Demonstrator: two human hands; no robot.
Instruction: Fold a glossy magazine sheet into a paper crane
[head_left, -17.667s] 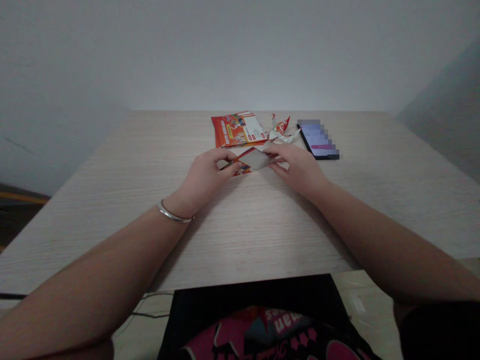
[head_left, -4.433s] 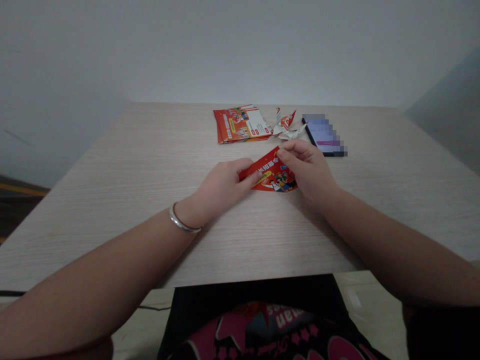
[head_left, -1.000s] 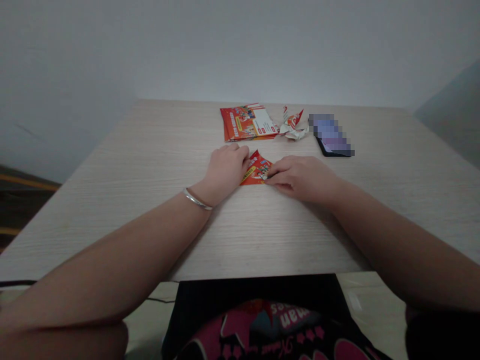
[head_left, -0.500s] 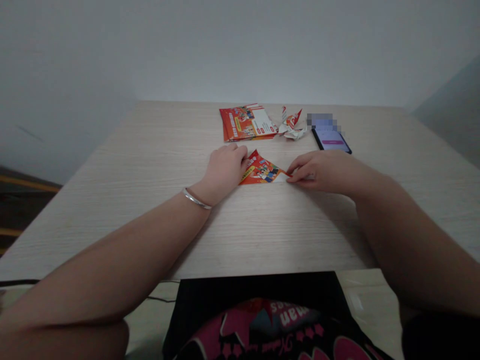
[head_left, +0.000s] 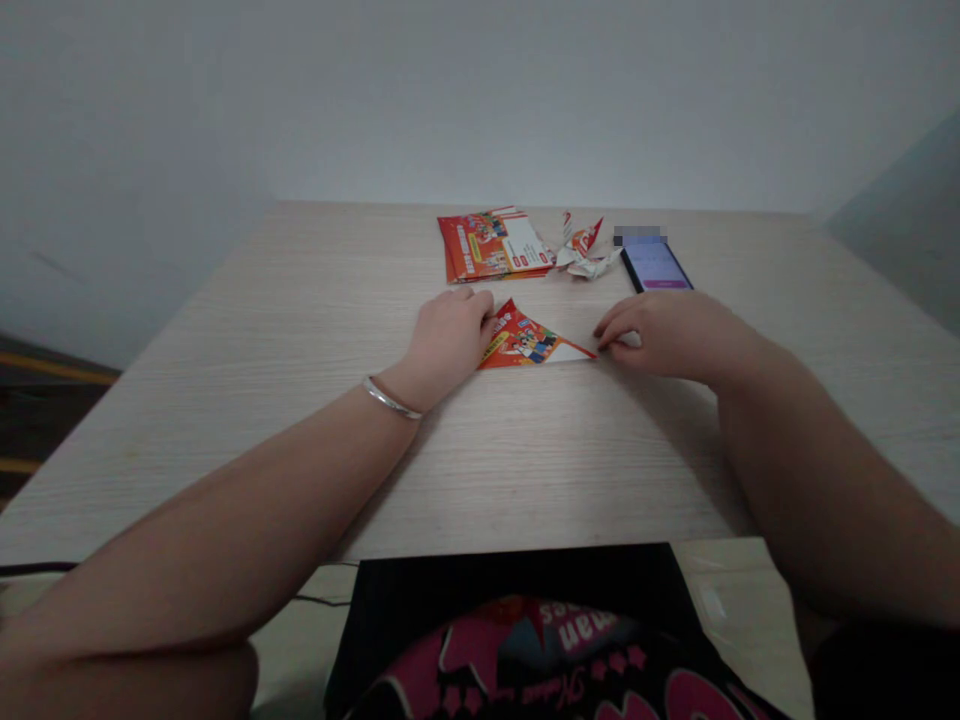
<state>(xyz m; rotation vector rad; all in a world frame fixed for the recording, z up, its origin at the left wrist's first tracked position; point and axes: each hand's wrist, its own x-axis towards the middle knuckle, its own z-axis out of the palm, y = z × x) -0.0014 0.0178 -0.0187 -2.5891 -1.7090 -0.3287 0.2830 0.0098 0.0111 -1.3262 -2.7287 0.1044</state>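
A red, orange and white printed leaflet [head_left: 529, 342], folded into a roughly triangular shape, lies on the table in front of me. My left hand [head_left: 454, 338], with a silver bangle at the wrist, is closed over its left end and hides that part. The leaflet's pointed right tip is exposed. Right beside that tip is my right hand [head_left: 652, 335], its fingertips drawn together in a loose pinch. No paper shows between them, and I cannot tell whether they touch the tip.
Behind the folded leaflet sits a stack of similar leaflets [head_left: 487, 248]. A folded paper shape [head_left: 583, 252] with pointed ends stands next to the stack. Farther right lies a phone [head_left: 656, 262] with its screen lit. All rest on a pale wood-grain table [head_left: 480, 450] against a wall.
My right hand has slid a little to the right along the leaflet, uncovering its right tip. It now hides the phone's near end. My left hand has stayed in place.
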